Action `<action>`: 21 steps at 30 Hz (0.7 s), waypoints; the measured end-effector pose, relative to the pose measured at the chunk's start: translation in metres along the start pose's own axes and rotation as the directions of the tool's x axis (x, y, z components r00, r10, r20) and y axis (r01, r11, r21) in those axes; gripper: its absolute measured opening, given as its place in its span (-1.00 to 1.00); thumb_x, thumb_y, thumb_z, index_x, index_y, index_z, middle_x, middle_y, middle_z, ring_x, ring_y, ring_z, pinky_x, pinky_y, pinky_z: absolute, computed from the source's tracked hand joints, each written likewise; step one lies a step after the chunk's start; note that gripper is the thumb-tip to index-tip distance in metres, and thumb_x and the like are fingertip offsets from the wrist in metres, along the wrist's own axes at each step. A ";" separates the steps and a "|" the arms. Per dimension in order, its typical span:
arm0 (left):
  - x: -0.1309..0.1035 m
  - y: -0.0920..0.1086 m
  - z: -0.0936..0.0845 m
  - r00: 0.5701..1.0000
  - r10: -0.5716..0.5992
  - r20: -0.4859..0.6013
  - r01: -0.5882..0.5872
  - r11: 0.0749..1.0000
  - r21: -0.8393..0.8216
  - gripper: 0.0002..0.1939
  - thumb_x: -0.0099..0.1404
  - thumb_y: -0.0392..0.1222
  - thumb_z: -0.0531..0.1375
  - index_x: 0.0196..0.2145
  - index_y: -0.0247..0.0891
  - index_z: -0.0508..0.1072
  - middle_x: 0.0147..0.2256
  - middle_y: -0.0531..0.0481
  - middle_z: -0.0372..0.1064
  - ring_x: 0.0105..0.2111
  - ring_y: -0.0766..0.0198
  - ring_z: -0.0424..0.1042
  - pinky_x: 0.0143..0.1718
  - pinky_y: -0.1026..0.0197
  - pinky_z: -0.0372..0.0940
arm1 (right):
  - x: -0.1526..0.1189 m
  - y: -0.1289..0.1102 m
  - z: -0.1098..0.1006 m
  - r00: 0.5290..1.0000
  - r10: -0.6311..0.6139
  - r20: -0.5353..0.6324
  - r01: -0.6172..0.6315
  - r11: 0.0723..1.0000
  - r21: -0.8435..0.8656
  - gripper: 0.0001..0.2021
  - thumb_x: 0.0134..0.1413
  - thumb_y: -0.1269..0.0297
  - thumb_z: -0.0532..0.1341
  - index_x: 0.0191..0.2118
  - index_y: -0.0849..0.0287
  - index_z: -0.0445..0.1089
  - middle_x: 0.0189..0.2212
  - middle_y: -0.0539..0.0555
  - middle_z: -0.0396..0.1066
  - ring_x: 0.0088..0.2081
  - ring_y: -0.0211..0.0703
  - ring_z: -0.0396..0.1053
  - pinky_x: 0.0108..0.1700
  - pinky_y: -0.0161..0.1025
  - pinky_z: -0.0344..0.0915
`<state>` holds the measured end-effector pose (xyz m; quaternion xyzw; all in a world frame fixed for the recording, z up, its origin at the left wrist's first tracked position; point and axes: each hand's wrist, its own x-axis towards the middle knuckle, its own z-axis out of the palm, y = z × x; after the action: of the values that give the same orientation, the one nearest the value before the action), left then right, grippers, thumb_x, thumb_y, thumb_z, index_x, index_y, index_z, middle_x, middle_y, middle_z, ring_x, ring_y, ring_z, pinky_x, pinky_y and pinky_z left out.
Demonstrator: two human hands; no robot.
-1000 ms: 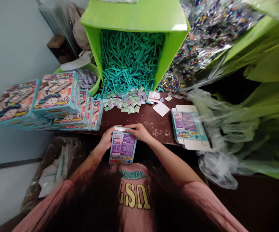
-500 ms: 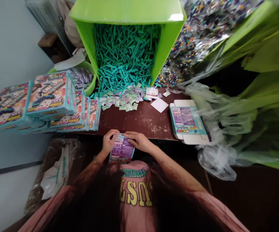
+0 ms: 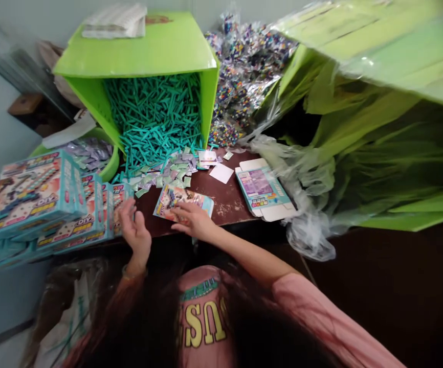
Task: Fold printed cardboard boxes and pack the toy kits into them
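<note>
A small printed carton (image 3: 202, 201) lies on the table with its colourful picture side up. My right hand (image 3: 195, 221) rests on top of it, fingers stretched across the near part of the print and not wrapped round it. Off to the left, my left hand (image 3: 135, 230) is raised at the table's front edge, open and holding nothing. Nearest to that hand is a stack of finished-looking blue DIY boxes (image 3: 33, 191). An unfolded flat carton (image 3: 262, 189) with its white flaps out lies to the right.
A green bin (image 3: 140, 53) on its side spills teal plastic sticks (image 3: 160, 115). Small sachets (image 3: 173, 171) and a white card (image 3: 221, 173) lie before it. Bags of coloured beads (image 3: 237, 76) are behind. Clear plastic (image 3: 309, 235) hangs over the table edge at right.
The carton went from both hands near my body, purple side showing, to the table with its picture side up. My left hand has let go and moved left. The view has swung right.
</note>
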<state>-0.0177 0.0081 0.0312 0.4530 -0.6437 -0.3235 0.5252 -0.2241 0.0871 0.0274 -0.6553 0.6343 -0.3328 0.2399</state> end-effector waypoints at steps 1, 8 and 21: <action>-0.010 -0.002 0.005 0.993 0.039 0.111 -0.046 0.997 0.059 -0.61 0.45 -0.03 0.15 0.16 -0.15 0.44 0.18 -0.19 0.37 0.22 0.02 0.33 0.28 -0.07 0.19 | 0.010 0.026 -0.006 0.999 0.038 -0.012 -0.038 0.999 -0.023 -0.59 0.29 0.05 0.25 0.16 0.10 0.48 0.23 0.24 0.36 0.23 0.11 0.33 0.29 0.04 0.27; -0.080 -0.025 0.052 0.562 0.049 0.826 -0.390 0.896 0.212 -0.16 0.13 -0.17 0.43 0.34 -0.11 0.29 0.41 -0.27 0.06 0.41 -0.30 0.01 0.39 -0.40 -0.26 | -0.059 0.138 -0.038 0.945 0.296 -0.139 -0.326 0.875 -0.358 -0.35 0.29 0.02 0.23 0.33 0.36 0.25 0.38 0.42 0.13 0.46 0.32 -0.08 0.42 0.37 -0.14; 0.020 0.024 0.003 0.848 0.197 0.492 -0.249 0.968 0.041 -0.78 0.40 -0.14 0.18 -0.12 -0.11 0.63 -0.14 -0.05 0.61 0.00 0.04 0.52 0.11 0.00 0.30 | -0.097 0.081 -0.066 0.647 0.551 -0.527 -0.400 0.834 0.381 -0.69 0.07 -0.02 0.35 -0.44 0.14 0.51 -0.52 -0.02 0.46 -0.45 -0.16 0.39 -0.33 -0.22 0.34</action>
<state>-0.0270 -0.0019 0.0593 0.3061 -0.8186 -0.3296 0.3571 -0.3245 0.1837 -0.0015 -0.2856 0.7838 -0.5239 0.1724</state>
